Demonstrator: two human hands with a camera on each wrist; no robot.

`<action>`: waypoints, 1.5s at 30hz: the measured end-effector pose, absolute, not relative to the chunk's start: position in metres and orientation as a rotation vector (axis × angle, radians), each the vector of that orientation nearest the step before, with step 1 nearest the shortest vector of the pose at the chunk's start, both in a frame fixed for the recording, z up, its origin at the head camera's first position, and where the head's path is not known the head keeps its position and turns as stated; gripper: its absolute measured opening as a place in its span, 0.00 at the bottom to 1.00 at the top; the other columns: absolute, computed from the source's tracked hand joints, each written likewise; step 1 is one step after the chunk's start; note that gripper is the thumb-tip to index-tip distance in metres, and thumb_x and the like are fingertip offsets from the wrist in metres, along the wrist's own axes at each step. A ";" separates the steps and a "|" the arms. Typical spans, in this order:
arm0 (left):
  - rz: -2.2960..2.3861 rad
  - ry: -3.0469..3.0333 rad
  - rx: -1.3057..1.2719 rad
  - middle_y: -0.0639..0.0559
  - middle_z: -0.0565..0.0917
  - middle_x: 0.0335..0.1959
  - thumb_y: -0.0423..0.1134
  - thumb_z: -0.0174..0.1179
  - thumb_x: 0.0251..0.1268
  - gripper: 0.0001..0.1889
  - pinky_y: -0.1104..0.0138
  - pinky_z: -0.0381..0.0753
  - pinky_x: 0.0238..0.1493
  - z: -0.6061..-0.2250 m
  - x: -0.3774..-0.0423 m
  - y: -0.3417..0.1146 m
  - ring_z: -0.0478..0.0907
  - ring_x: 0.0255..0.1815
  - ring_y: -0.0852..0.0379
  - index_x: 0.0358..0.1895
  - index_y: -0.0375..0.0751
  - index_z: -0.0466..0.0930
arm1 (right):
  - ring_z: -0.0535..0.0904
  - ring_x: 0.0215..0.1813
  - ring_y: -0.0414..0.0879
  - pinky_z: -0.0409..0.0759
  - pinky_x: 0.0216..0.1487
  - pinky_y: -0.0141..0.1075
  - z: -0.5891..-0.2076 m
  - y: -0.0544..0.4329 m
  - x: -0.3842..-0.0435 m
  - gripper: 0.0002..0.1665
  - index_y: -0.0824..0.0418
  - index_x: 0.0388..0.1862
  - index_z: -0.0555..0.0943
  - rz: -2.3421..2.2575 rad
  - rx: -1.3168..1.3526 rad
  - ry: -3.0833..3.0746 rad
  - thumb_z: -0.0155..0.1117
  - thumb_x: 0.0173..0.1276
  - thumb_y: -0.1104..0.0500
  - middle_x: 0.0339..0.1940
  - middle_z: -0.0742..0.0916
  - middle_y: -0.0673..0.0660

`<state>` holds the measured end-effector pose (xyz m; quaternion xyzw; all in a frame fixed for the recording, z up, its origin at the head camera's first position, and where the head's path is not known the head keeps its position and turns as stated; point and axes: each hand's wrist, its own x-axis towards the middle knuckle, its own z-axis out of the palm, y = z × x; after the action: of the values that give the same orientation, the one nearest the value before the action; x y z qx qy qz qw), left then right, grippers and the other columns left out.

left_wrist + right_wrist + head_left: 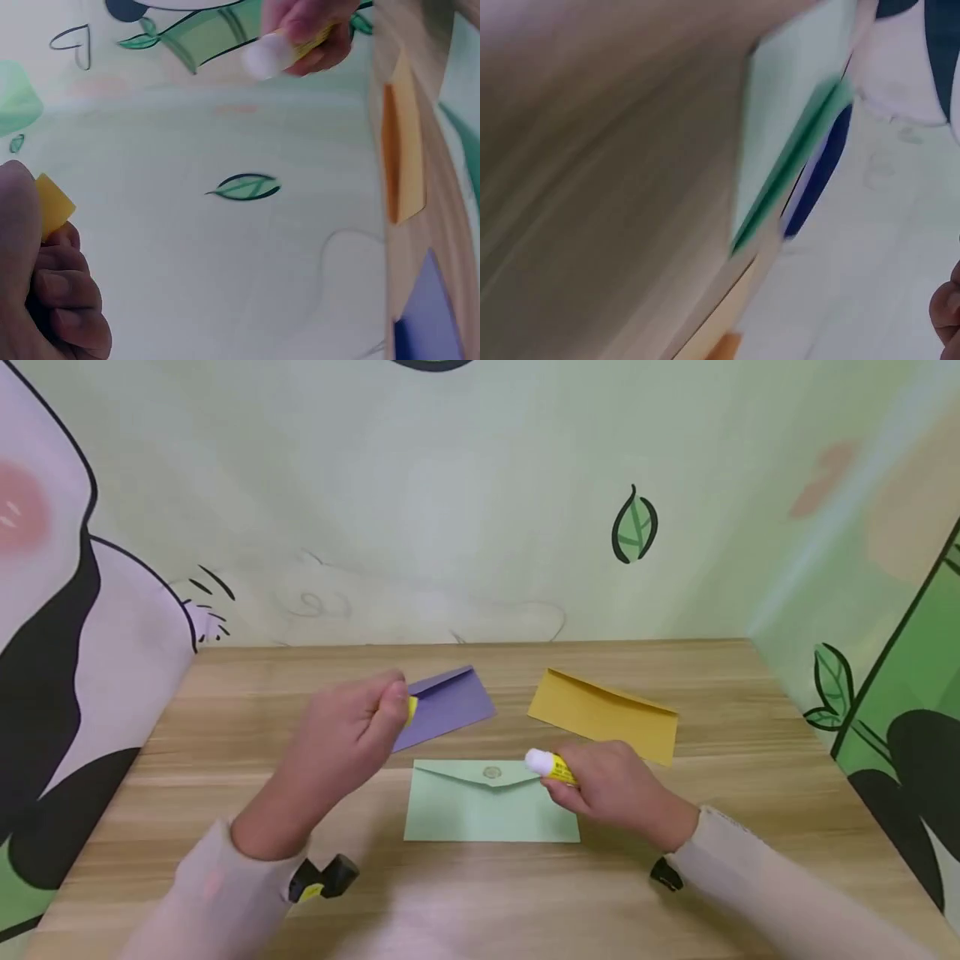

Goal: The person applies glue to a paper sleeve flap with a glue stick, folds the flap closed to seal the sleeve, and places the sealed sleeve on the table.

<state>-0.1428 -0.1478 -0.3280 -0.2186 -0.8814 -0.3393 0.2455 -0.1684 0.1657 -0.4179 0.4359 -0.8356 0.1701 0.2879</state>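
Over the table's left half, my left hand [341, 735] is curled round a small yellow cap [54, 206], with only its end sticking out past the thumb. My right hand [611, 781] grips a yellow glue stick [558, 768], its white end uncovered and pointing left. That white end overlaps the upper right corner of a mint green envelope [483, 814] in the head view. A round mark sits on the envelope's pointed flap, which stands slightly lifted in the right wrist view.
Behind the green envelope lie a purple envelope [453, 706] on the left and a yellow envelope [600, 714] on the right, flaps partly raised. The wooden table [262, 693] ends at a painted wall [450, 510].
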 end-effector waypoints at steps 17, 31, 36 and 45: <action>-1.302 -2.604 -0.474 0.51 0.77 0.32 0.40 0.60 0.72 0.08 0.67 0.75 0.31 -0.366 -0.154 -0.187 0.74 0.30 0.53 0.48 0.43 0.76 | 0.63 0.18 0.33 0.65 0.18 0.25 -0.417 0.175 -0.168 0.30 0.60 0.37 0.75 0.657 1.137 -2.233 0.38 0.81 0.37 0.18 0.72 0.44; -1.146 -2.769 -0.479 0.50 0.79 0.36 0.36 0.62 0.70 0.11 0.69 0.77 0.33 -0.387 -0.154 -0.232 0.74 0.34 0.53 0.51 0.39 0.76 | 0.64 0.19 0.33 0.66 0.19 0.26 -0.422 0.178 -0.168 0.32 0.61 0.39 0.76 0.639 1.108 -2.263 0.37 0.81 0.36 0.20 0.73 0.44; -0.993 -2.803 -0.525 0.51 0.79 0.37 0.34 0.62 0.68 0.13 0.67 0.78 0.35 -0.397 -0.157 -0.249 0.74 0.37 0.55 0.53 0.38 0.79 | 0.64 0.20 0.33 0.66 0.20 0.24 -0.422 0.178 -0.166 0.33 0.61 0.39 0.76 0.661 1.117 -2.272 0.37 0.80 0.36 0.20 0.73 0.44; -0.728 -2.986 -0.411 0.44 0.81 0.42 0.35 0.64 0.62 0.15 0.56 0.78 0.39 -0.410 -0.163 -0.268 0.77 0.39 0.48 0.52 0.37 0.81 | 0.65 0.21 0.33 0.66 0.20 0.24 -0.420 0.174 -0.161 0.30 0.59 0.36 0.75 0.713 1.159 -2.261 0.40 0.80 0.36 0.21 0.73 0.44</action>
<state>-0.1632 -0.2678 -0.4099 -0.1326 -0.9628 -0.2347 0.0203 -0.1608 0.1745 -0.4202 0.4255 -0.8299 0.2616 0.2486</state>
